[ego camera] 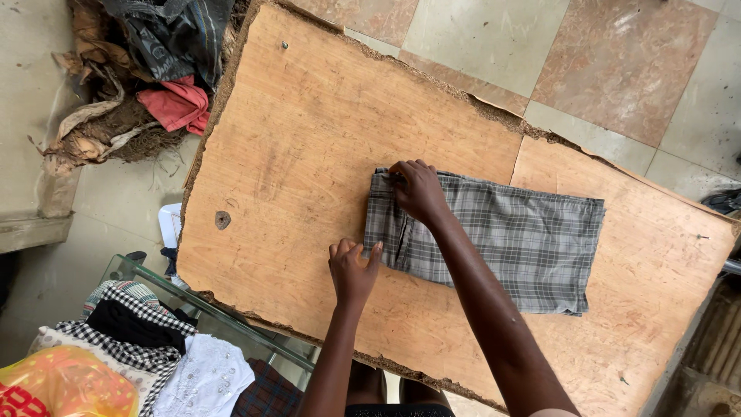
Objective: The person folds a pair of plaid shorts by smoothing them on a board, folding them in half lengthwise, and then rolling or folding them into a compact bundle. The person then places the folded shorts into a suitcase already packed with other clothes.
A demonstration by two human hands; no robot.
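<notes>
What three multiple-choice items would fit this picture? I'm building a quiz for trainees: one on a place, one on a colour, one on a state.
1. Where does the grey plaid cloth lie?
A. on the wooden board
B. on the tiled floor
C. on the glass shelf

2. What colour is the crumpled cloth in the pile beyond the board's far left corner?
A. blue
B. red
C. yellow

3. How is the plaid cloth?
A. crumpled
B. hanging
C. folded flat

Answers: 1 A, it rests on the board. 2 B, it is plainly red. 3 C, it lies flat as a rectangle under the right hand, the left hand at its edge.
</notes>
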